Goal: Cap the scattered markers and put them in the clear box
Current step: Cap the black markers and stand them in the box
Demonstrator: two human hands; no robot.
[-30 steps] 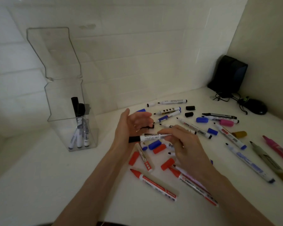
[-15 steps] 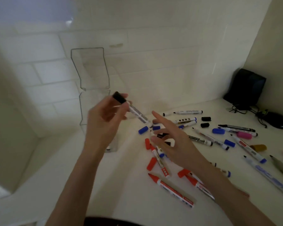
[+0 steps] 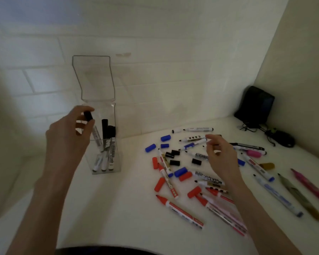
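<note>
Gripping a white marker with a black cap [image 3: 96,134], the left hand [image 3: 68,137] holds it at the open mouth of the tall clear plastic box [image 3: 116,159]. The fingers [image 3: 85,109] and thumb curl round the marker's upper part just under the cap. The marker leans cap-up, its lower end already inside the box walls. Three more capped black markers [image 3: 105,144] stand inside the box, tips down and caps up. The box's hinged clear lid [image 3: 94,78] stands upright against the white brick wall. The box sits on the white surface [image 3: 129,208], left of the scattered pile.

The right hand [image 3: 221,159] hovers over the pile with its fingers loosely curled and grasping nothing that shows. Its fingertips are close to the tail of a blue-labelled white marker [image 3: 192,144]; I cannot tell whether they touch it.

Under and around this hand lie uncapped markers and loose caps: small black caps [image 3: 174,162], blue caps [image 3: 165,138] and red caps [image 3: 159,184]. An uncapped red marker [image 3: 180,211] lies nearest the person. A pink marker [image 3: 309,186] and an olive-gold marker [image 3: 300,197] lie at the far right. In the back corner stands a black pouch [image 3: 254,105], with a dark rounded object [image 3: 282,140] and cords beside it.
</note>
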